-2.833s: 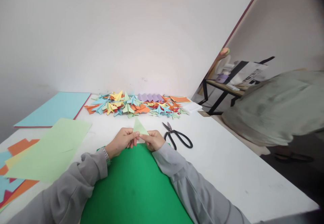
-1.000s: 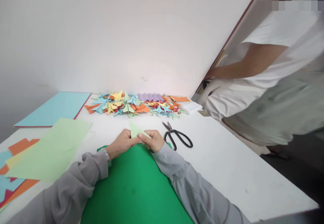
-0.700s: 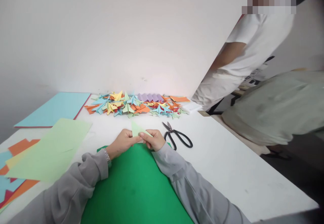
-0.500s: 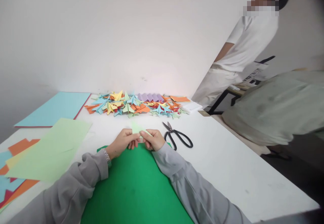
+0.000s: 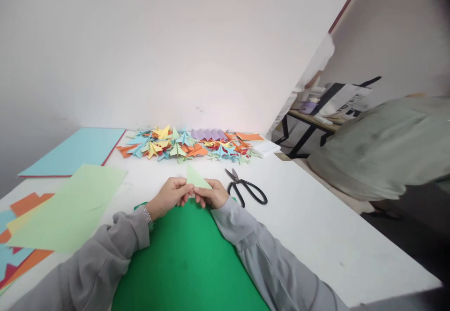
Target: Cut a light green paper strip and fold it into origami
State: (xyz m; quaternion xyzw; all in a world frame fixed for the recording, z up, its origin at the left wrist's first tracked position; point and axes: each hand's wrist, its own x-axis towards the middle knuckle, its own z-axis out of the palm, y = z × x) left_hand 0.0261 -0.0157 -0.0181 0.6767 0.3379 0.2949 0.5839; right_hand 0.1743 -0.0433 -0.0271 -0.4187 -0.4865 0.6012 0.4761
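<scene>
Between my two hands is a small piece of light green paper [image 5: 196, 178], folded to a triangle with its point upward. My left hand [image 5: 175, 193] pinches its lower left corner between thumb and fingers. On the other side my right hand [image 5: 213, 193] grips the lower edge, its thumb close to the left one. Both hands are above the far end of a green sheet [image 5: 190, 254]. Black-handled scissors [image 5: 246, 186] lie partly spread just right of my right hand.
Folded paper planes [image 5: 168, 144] in several colours are heaped along the wall. At left lie a light blue sheet [image 5: 77, 151], a pale green sheet [image 5: 70, 208] and coloured scraps [image 5: 26, 205]. A person in a grey-green top [image 5: 372, 147] is beyond the table's right edge.
The light green paper now shows as a clear triangle standing higher between my fingers; my hands have barely shifted. The person in white at the right has moved mostly out of sight behind the wall.
</scene>
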